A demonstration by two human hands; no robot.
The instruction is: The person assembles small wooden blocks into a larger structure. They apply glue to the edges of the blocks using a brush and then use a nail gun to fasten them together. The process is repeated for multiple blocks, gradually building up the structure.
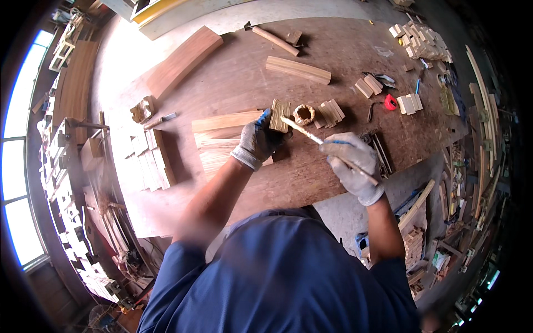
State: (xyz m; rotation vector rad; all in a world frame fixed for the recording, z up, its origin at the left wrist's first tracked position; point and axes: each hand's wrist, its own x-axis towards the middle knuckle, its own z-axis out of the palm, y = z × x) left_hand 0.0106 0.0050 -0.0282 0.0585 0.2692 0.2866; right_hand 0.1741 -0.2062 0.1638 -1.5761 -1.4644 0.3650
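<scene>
My left hand (256, 144), in a grey-white work glove with blue on it, grips a small wooden block (280, 115) whose upper face looks streaked with something yellowish. A pale stick (304, 131) is held between the gloved fingers of my right hand (356, 166). Its coated tip touches or hovers just over the block; I cannot tell which. Right of the block stands a small round pot (312, 115) with a crusted tan rim and a dark inside. Several short wood pieces (331, 113) sit beside the pot. Under my left wrist lie flat boards (214, 139).
On the wooden worktable (239, 66) lie a thick plank (186, 60), a hammer (275, 40), a shorter board (298, 70) and a chisel (159, 121). To the right are a red tape measure (390, 102) and a heap of small blocks (425, 43). Stacked blocks (147, 161) stand left.
</scene>
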